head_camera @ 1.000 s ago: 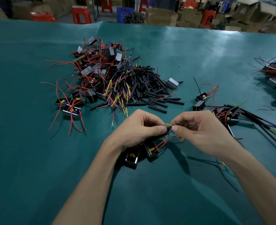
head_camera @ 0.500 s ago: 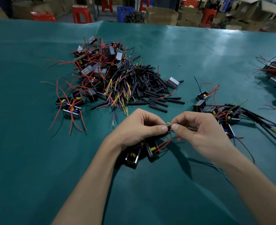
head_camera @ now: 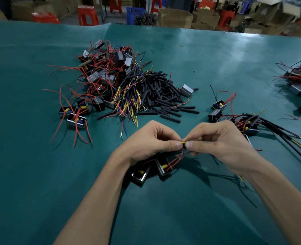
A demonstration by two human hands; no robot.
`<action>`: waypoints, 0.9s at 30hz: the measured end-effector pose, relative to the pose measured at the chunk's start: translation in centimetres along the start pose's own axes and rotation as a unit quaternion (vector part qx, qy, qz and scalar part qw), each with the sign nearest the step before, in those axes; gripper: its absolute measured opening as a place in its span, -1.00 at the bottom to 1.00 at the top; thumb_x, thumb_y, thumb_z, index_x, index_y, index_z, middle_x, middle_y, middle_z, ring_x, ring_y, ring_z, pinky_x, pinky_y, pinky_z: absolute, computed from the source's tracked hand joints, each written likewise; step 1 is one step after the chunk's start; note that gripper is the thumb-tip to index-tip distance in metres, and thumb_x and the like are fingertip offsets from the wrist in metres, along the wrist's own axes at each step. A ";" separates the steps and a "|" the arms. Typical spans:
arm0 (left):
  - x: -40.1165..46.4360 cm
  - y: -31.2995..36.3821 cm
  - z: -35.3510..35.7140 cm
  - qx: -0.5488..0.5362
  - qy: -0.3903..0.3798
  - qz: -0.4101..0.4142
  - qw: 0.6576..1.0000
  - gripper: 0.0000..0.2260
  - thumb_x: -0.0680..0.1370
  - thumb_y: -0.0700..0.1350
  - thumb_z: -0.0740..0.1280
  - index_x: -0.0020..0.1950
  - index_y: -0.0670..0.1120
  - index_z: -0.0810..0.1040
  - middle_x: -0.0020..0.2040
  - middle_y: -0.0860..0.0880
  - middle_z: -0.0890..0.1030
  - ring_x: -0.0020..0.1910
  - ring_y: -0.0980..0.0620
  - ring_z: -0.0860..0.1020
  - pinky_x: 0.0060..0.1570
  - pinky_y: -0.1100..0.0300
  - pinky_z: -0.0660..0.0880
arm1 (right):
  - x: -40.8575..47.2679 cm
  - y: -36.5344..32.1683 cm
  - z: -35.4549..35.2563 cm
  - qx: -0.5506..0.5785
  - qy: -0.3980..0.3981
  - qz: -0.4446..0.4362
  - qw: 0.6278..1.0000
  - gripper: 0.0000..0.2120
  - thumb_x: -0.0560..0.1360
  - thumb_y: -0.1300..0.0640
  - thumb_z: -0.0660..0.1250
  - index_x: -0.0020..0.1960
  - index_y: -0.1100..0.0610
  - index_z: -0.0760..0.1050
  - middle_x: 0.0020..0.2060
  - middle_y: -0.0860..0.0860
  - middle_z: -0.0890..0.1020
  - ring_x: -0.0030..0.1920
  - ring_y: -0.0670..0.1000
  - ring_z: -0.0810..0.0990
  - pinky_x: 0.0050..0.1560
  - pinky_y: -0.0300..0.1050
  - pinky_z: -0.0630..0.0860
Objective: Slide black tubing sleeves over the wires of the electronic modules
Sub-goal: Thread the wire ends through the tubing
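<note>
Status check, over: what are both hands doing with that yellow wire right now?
Left hand pinches a black sleeve. Right hand pinches the yellow wire at its mouth. Two modules lie under the hands. Nothing in the way.

A table covered with a teal sheet (head_camera: 40, 174) carries a tangled heap of modules with red wires (head_camera: 100, 75) far left, a pile of black sleeves (head_camera: 160, 96) beside it, two modules (head_camera: 151, 169) near centre, and sleeved modules (head_camera: 248, 124) right.
</note>
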State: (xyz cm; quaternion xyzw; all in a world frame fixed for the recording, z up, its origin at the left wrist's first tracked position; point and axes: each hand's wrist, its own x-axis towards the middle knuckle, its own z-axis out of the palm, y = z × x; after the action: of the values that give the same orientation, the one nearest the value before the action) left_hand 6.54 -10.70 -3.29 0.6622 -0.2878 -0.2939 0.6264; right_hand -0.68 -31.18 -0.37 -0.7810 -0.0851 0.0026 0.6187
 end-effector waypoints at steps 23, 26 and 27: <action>0.2 0.6 0.9 -0.008 0.038 -0.014 0.999 -0.91 0.54 -0.40 0.37 -0.05 -0.27 0.66 -0.23 -0.15 0.62 -0.31 0.09 0.52 -0.25 0.34 0.47 | -1.5 0.4 3.1 -0.227 0.180 -0.031 0.957 -0.89 0.41 0.16 0.39 -0.19 -0.01 0.48 -0.34 -0.05 0.64 -0.36 0.06 0.64 -0.24 0.11 0.62; 0.1 0.6 0.9 -0.005 0.035 -0.010 0.999 -0.92 0.55 -0.38 0.38 -0.05 -0.27 0.66 -0.22 -0.13 0.63 -0.29 0.09 0.52 -0.23 0.33 0.47 | -1.3 0.3 2.8 -0.140 0.172 0.011 0.975 -0.74 0.45 0.30 0.50 -0.23 0.00 0.51 -0.37 0.05 0.66 -0.41 0.06 0.63 -0.34 -0.03 0.58; 0.1 0.6 0.9 -0.005 0.036 -0.009 0.999 -0.92 0.54 -0.38 0.38 -0.05 -0.26 0.67 -0.23 -0.11 0.63 -0.30 0.10 0.52 -0.24 0.34 0.47 | -1.2 0.2 2.7 -0.095 0.167 0.024 0.981 -0.72 0.45 0.35 0.50 -0.24 0.03 0.53 -0.37 0.08 0.66 -0.41 0.04 0.64 -0.34 -0.12 0.57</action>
State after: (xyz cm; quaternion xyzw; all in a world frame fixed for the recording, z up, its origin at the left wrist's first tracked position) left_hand 5.92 -11.36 -2.73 0.6717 -0.2574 -0.2766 0.6372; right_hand -2.16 -28.83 -1.36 -0.8273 0.0385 -0.1208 0.5473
